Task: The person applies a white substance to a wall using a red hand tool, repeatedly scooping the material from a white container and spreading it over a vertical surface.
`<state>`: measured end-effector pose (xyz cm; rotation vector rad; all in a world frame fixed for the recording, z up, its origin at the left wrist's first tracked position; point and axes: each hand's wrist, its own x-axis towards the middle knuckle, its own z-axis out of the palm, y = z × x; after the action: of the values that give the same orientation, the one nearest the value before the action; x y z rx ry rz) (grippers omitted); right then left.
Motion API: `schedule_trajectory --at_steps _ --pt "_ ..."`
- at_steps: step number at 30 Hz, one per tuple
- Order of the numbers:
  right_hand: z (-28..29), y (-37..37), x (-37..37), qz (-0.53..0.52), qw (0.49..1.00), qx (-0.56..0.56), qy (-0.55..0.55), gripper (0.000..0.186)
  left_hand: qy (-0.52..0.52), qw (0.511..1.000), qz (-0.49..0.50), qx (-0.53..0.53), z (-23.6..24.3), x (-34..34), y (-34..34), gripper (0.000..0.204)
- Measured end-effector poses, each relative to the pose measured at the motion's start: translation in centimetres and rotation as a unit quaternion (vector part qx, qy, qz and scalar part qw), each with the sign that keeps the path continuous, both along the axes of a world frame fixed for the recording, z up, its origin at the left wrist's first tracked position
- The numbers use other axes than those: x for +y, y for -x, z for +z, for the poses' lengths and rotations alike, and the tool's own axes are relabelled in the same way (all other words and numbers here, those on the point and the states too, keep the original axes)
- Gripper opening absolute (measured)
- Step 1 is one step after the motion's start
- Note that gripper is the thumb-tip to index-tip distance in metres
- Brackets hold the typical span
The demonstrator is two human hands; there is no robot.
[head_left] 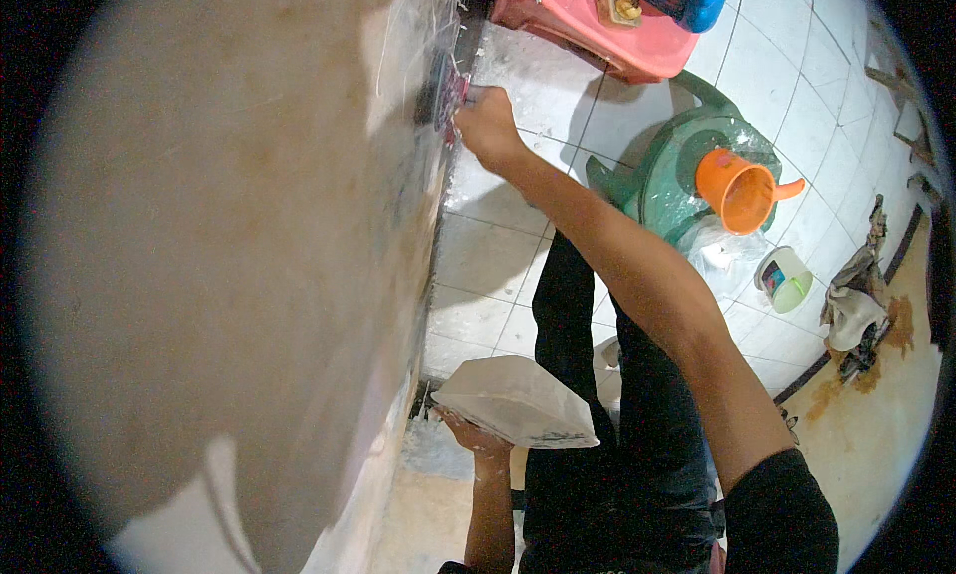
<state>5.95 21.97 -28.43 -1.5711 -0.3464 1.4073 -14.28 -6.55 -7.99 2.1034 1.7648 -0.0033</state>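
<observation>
Low on the beige wall (219, 226) at the left, my right hand (490, 128) is closed round the reddish handle of a scraper (438, 98). Its wide blade lies against the wall just above the floor; part of it is blurred. My left hand (476, 435) grips a whitish, boxy container (513, 400) from its left and under side, close to the wall. The container is tilted, and what it holds, if anything, cannot be seen. White smears mark the fingers of my left hand.
A green plastic stool (652, 191) carries an orange dipper (737, 191). Beside it are a clear plastic bag (722, 250) and a small pale tub (787, 280). A pink plastic seat (637, 51) stands ahead. Rags (854, 315) lie right on the white tiles (483, 250).
</observation>
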Motion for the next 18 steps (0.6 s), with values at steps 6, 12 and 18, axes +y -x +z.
schedule_trajectory --at_steps 6,12,18 --pt "7.8 1.5 -2.3 -0.042 0.992 -0.059 -0.098 0.018 0.029 0.972 0.149 -0.177 0.9 0.9 -2.9 0.052" --pt "12.3 -1.2 -3.6 0.020 0.992 -0.112 -0.048 0.012 0.128 0.673 0.445 -0.577 0.7 0.9 -1.3 0.056" --pt "7.8 -1.3 -0.1 -0.014 0.998 -0.042 -0.049 0.012 0.143 0.854 0.346 -0.363 1.0 1.0 -2.0 0.061"
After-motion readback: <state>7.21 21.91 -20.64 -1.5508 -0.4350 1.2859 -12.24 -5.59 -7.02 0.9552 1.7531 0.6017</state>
